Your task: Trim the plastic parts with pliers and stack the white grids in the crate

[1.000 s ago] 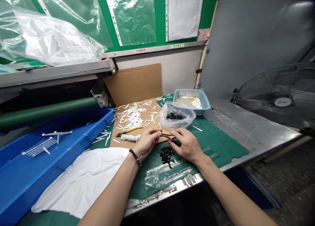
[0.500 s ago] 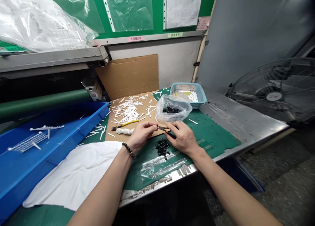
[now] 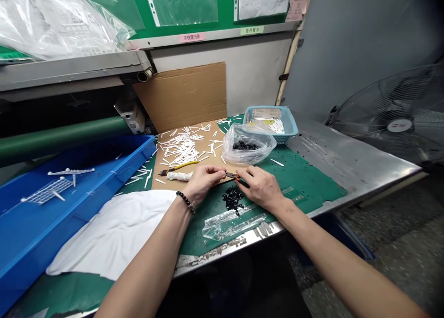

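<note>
My right hand [image 3: 260, 186] is closed round the black and orange handles of small pliers [image 3: 233, 175], whose jaws point left. The fingertips of my left hand [image 3: 204, 183] pinch together right at the jaw tips; what they hold is too small to name. Below both hands, a heap of small black pieces [image 3: 233, 198] lies on the green mat [image 3: 305, 174]. Behind them, a clear plastic bag [image 3: 267, 152] contains more black pieces. Left of my fingers, a white wrapped roll [image 3: 179, 176] and yellow-handled cutters [image 3: 183, 166] rest on cardboard [image 3: 204, 162].
Many white sticks [image 3: 183, 147] are scattered over the cardboard. A light blue basket [image 3: 291, 132] stands at the back right. On the left are a blue tray [image 3: 83, 207] with white grid parts and a white cloth [image 3: 114, 230]. A large fan [image 3: 398, 124] stands beyond the table.
The view has tilted slightly, so the whole scene sits a little higher and further right. Both hands remain together at the pliers, with little visible change in grip.
</note>
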{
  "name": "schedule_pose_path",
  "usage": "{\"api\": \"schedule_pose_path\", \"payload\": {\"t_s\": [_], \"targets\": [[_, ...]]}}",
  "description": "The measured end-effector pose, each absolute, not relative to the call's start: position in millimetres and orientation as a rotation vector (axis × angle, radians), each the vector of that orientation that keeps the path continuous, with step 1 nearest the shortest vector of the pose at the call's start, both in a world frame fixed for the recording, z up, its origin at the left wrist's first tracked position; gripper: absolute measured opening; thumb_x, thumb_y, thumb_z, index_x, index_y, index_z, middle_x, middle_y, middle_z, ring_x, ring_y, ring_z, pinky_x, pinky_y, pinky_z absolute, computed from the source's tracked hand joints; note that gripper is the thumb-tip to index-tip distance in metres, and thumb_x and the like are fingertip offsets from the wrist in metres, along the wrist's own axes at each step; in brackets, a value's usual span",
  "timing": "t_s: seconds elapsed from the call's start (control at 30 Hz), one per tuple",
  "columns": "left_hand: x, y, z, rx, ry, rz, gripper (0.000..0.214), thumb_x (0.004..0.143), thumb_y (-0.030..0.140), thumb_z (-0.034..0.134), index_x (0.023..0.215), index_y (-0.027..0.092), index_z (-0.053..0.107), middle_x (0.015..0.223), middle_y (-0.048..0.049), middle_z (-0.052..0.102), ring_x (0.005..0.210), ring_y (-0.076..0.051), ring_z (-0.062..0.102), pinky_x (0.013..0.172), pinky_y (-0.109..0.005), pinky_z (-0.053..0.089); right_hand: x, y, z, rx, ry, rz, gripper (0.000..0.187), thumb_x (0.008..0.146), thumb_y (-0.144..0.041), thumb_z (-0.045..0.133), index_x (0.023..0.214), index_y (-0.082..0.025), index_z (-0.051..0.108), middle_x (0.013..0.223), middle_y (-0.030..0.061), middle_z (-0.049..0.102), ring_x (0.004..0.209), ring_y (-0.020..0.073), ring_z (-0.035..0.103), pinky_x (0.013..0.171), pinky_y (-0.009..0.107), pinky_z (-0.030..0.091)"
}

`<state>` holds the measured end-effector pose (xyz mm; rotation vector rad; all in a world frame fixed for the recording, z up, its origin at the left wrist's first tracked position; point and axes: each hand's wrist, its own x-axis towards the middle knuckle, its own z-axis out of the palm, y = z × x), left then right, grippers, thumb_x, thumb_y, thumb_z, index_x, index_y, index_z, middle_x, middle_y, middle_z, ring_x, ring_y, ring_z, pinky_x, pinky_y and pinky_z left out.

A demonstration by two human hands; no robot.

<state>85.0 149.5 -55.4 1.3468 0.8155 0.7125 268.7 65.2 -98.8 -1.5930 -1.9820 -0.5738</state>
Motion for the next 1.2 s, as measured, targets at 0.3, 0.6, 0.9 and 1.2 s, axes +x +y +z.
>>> {"api": "schedule_pose_path", "payload": {"t_s": [0.3, 0.6, 0.9, 1.2], "targets": [[84, 151, -51, 1.157, 0.755, 0.704, 0.028, 0.063, 0.019, 0.074, 0.088, 0.009, 0.069, 0.068, -0.0009, 0.059, 0.058, -0.006, 0.046, 0.055, -0.020, 0.035, 267, 67, -102, -1.561, -1.841, -0.573, 0.027, 0.096, -0.041, 0.048, 0.104, -0.020, 0.063, 0.083, 0.0044, 0.057, 0.076, 0.0185, 0.053, 0.065, 0.028, 0.035], [81, 143, -50, 1.801, 0.994, 0.448, 0.018, 0.069, 0.034, 0.061, 0.068, 0.016, 0.064, 0.061, 0.0003, 0.057, 0.052, -0.011, 0.043, 0.050, -0.024, 0.029, 269, 68, -101, -1.542, -1.763, -0.516, 0.027, 0.094, -0.037, 0.050, 0.112, -0.020, 0.061, 0.086, 0.0053, 0.058, 0.079, 0.0206, 0.054, 0.071, 0.029, 0.039], [80, 134, -52, 2.434, 1.079, 0.291, 0.014, 0.074, 0.031, 0.062, 0.076, 0.023, 0.073, 0.068, -0.0043, 0.068, 0.065, -0.020, 0.060, 0.059, -0.028, 0.034, 270, 70, -102, -1.556, -1.775, -0.496, 0.025, 0.094, -0.035, 0.050, 0.111, -0.020, 0.061, 0.086, 0.0050, 0.058, 0.081, 0.0208, 0.054, 0.072, 0.029, 0.040], [79, 131, -50, 2.428, 1.183, 0.247, 0.014, 0.072, 0.032, 0.061, 0.067, 0.020, 0.068, 0.061, -0.0052, 0.066, 0.062, -0.020, 0.060, 0.057, -0.028, 0.035, 268, 71, -102, -1.548, -1.758, -0.463, 0.026, 0.094, -0.036, 0.051, 0.113, -0.021, 0.061, 0.086, 0.0043, 0.057, 0.080, 0.0202, 0.054, 0.073, 0.029, 0.040]]}}
